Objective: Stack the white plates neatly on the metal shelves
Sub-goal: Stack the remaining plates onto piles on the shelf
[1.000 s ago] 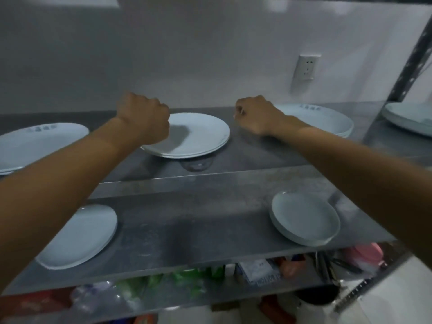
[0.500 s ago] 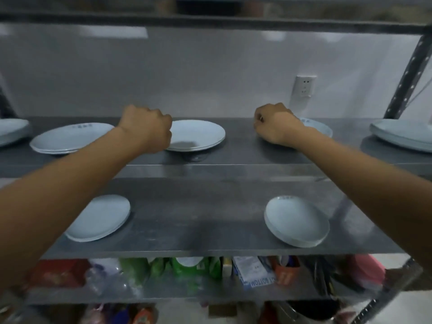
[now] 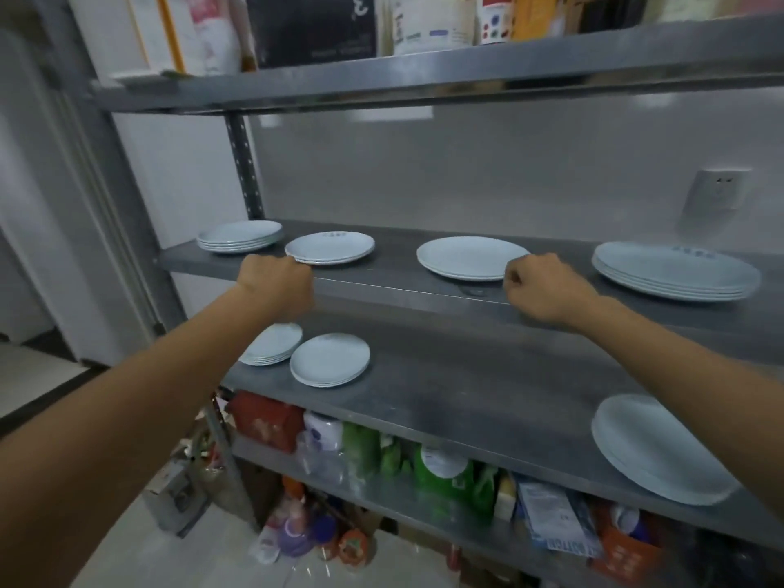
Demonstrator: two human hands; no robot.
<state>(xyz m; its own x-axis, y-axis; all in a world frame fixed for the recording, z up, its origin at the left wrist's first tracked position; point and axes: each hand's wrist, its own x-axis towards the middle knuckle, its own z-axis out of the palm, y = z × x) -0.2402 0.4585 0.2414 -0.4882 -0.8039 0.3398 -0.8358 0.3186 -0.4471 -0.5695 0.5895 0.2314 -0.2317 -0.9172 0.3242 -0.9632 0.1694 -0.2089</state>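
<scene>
Metal shelves [image 3: 466, 375], left grip [image 3: 275, 286] and right grip [image 3: 547, 290] curled, empty — plate stack [image 3: 280, 341] half hidden

Your upper grey metal shelf [image 3: 399, 271] carries round white plates in a row: far-left stack [image 3: 239, 236], second stack [image 3: 330, 247], third stack [image 3: 471, 257], far-right stack [image 3: 674, 271]; the lower grey metal shelf [image 3: 488, 375] beneath holds a rear-left stack [image 3: 273, 343], a front-left stack [image 3: 330, 365] just beside it, and a lone stack [image 3: 657, 447] far right.

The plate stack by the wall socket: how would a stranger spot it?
Find the metal shelf with four plate stacks. Take the stack at its right end, below the wall socket. Unlike its plain neighbour, its far rim bears blue print.
</scene>
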